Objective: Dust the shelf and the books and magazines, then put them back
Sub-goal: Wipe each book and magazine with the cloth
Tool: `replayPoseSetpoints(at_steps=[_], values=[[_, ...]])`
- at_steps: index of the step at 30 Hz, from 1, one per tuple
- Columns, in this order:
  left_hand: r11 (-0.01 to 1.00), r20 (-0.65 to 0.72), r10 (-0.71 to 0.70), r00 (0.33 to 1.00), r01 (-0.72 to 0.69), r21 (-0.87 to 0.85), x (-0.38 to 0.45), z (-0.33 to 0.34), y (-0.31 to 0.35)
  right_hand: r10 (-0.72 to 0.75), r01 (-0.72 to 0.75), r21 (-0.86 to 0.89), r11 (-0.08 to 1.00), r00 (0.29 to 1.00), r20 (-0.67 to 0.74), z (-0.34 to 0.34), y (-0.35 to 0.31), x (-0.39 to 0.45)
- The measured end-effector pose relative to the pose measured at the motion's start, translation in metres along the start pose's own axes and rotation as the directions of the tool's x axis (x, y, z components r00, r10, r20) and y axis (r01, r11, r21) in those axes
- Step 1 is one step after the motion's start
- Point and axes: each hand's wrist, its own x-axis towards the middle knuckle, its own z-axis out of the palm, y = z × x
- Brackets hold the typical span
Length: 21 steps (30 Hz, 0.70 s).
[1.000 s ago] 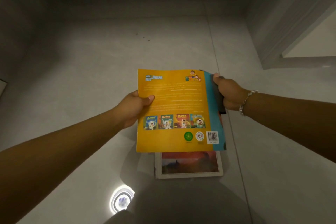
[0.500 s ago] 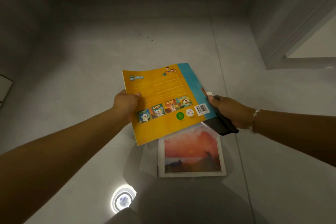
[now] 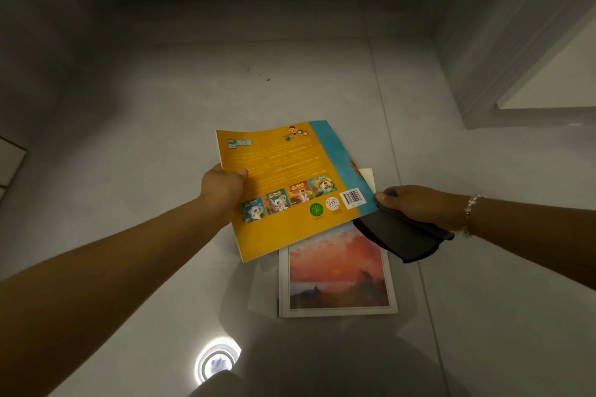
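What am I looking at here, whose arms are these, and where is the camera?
No machine here: a person wears a camera on the head, looking down at their own arms. The left hand grips an orange children's book, back cover up, above the grey tiled floor. The right hand holds a dark grey dusting cloth at the book's blue edge. A book with a sunset cover lies flat on the floor below. The bright ring is a lamp's reflection.

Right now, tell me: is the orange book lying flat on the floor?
No: the left hand holds the orange book tilted above the floor.
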Motion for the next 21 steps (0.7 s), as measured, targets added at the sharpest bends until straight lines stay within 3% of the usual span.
replayPoseSetpoints(at_steps=[3,9,14,21], values=[[1.0,-0.009,0.004,1.0,-0.004,-0.013,-0.001,-0.005,0.005,0.038,-0.039,-0.035,0.999,0.999,-0.015,-0.009,0.006,-0.005],[1.0,0.02,0.009,1.0,-0.009,-0.02,-0.004,-0.021,0.011,0.015,0.012,0.204,0.979,0.991,-0.132,-0.021,0.002,-0.019],[0.997,0.173,0.081,0.982,-0.076,-0.034,-0.026,-0.017,0.018,-0.057,0.108,0.264,0.959,0.979,-0.193,-0.017,-0.016,-0.019],[0.983,0.389,0.181,0.903,-0.168,-0.066,-0.068,-0.009,0.045,-0.153,0.25,0.406,0.879,0.955,-0.256,-0.01,-0.056,-0.03]])
